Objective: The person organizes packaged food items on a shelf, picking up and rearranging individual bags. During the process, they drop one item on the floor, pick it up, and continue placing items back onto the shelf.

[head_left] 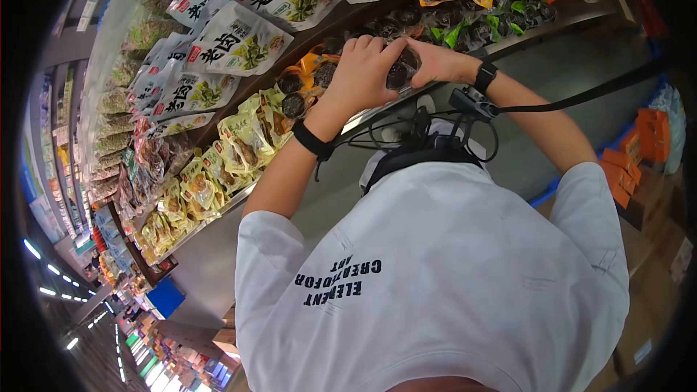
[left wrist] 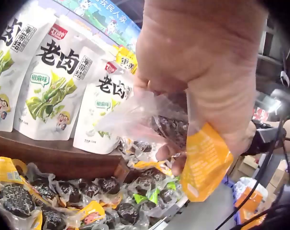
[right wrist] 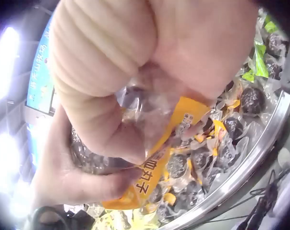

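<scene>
A clear plastic packet point(head_left: 398, 75) with a dark, lumpy ball inside is held between both hands above the front of the display shelf. My left hand point(head_left: 361, 72) grips it from the left, fingers and thumb curled round it. From the other side my right hand point(head_left: 444, 65) pinches the film with thumb and finger. An orange label point(left wrist: 206, 160) hangs from the packet in the left wrist view. In the right wrist view, the label's printed characters show beside the left thumb, and the right hand point(right wrist: 150, 43) hides part of the film.
Similar dark packets point(left wrist: 54, 191) lie in the shelf tray below. White pouches point(head_left: 239, 40) stand in rows behind, and yellow-green packets point(head_left: 243, 138) lie to the left. A metal edge point(right wrist: 231, 177) runs along the shelf front. Black cables point(head_left: 414, 134) hang near the wrists.
</scene>
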Action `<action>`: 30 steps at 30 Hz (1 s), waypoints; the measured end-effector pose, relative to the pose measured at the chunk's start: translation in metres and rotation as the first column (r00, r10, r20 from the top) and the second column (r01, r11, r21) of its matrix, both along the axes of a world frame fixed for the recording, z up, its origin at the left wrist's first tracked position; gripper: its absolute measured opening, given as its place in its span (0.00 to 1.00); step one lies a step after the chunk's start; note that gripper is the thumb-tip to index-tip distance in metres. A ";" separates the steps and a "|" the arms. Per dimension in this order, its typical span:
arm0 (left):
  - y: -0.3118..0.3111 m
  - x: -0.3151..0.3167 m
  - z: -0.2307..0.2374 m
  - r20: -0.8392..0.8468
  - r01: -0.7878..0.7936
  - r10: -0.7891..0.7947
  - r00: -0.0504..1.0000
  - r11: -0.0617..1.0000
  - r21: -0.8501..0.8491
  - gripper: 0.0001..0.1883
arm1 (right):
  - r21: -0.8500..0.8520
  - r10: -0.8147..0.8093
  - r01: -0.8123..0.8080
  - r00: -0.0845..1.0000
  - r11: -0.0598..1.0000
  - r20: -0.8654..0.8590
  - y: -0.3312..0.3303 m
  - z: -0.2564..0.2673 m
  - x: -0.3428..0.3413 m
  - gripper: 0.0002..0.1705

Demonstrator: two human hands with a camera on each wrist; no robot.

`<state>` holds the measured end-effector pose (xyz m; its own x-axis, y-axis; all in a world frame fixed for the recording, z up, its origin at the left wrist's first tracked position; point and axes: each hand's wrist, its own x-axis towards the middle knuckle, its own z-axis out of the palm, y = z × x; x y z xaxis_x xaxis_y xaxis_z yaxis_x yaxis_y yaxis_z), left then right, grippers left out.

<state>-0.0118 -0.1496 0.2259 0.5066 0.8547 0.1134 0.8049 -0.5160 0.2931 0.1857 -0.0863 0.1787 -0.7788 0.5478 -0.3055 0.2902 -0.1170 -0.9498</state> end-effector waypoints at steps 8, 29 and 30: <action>0.031 0.020 -0.074 0.133 -0.026 0.080 0.988 0.931 -0.364 0.41 | 0.103 0.056 -0.055 0.998 0.993 -0.014 0.021 -0.078 0.019 0.47; 0.030 -0.005 -0.135 0.173 -0.380 0.564 0.808 0.722 -0.578 0.37 | 0.324 -0.127 0.131 0.991 0.937 -0.031 0.062 -0.192 0.003 0.23; 0.023 -0.013 -0.133 0.169 -0.459 0.659 0.733 0.662 -0.592 0.37 | 0.409 -0.128 0.076 0.987 0.909 0.100 0.074 -0.191 0.010 0.24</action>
<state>-0.0251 -0.1264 0.0931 -0.0783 0.9402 -0.3314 0.6795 0.2936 0.6724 0.1954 -0.0127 -0.0126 -0.6829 0.7187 -0.1309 0.4137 0.2328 -0.8801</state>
